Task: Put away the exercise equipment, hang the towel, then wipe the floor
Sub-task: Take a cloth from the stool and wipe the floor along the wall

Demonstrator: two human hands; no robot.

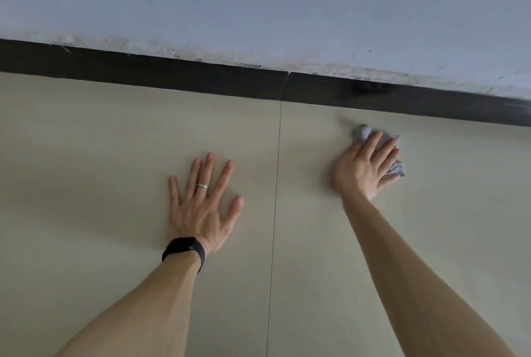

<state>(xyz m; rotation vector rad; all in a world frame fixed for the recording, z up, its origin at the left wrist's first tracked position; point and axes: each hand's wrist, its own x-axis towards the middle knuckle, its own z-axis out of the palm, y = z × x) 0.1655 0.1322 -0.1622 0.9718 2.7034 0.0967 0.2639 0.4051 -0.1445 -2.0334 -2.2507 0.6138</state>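
Observation:
My right hand (363, 167) presses flat on a crumpled pale grey cloth (362, 131) against the beige tiled floor (115, 141), close to the dark skirting. The cloth sticks out beyond my fingertips and to their right; most of it is hidden under the hand. My left hand (202, 207) lies palm down on the bare floor with its fingers spread, holding nothing. It wears a ring, and a black band sits on the wrist.
A dark skirting board (172, 77) runs along the foot of a scuffed pale wall (258, 5) just beyond the hands. A thin tile joint (276, 184) runs between the two hands toward the skirting.

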